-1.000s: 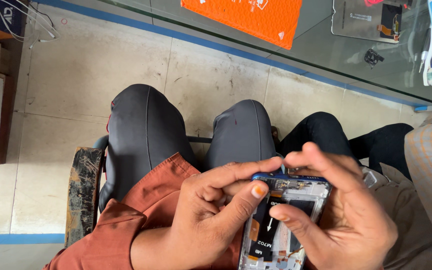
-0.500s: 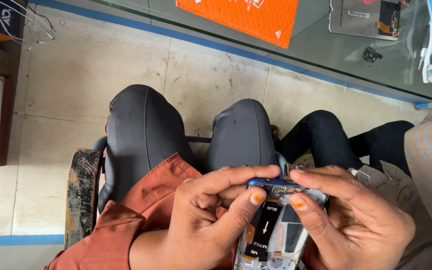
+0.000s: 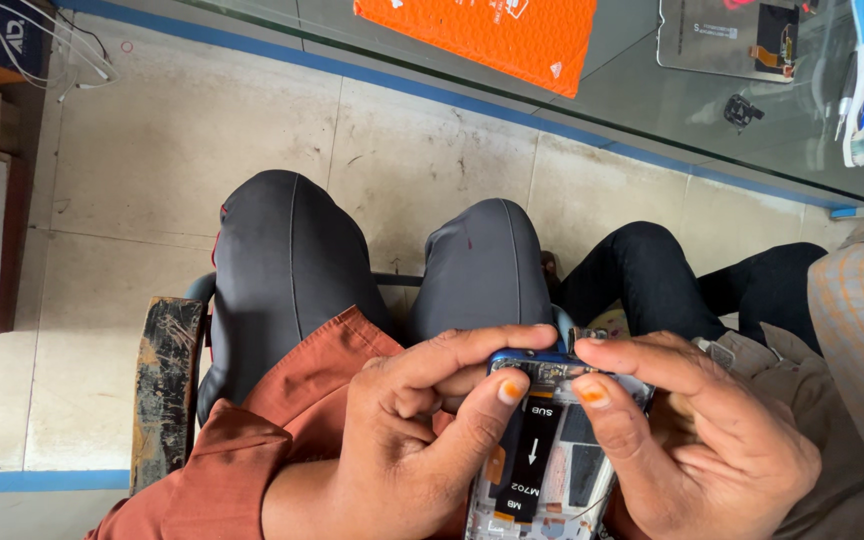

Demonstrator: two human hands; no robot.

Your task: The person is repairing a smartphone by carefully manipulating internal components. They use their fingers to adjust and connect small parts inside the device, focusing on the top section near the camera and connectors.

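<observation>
Left hand point(image 3: 407, 440) and right hand point(image 3: 712, 440) side by side, fingers curled, thumbs pressed down, tips nearly meeting.

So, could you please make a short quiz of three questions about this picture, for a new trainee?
1. True or false: the opened phone lies flat on the glass counter.
2. Which digits press near the phone's top edge?
A. both thumbs
B. both little fingers
C. one palm only
3. Fill in: the sleeve on the left arm is ____ in colour.

Key:
1. False. The left hand and the right hand hold it above the lap, away from the counter.
2. A. Both thumbs, with orange-stained nails, sit near the blue top edge.
3. Rust orange.
</observation>
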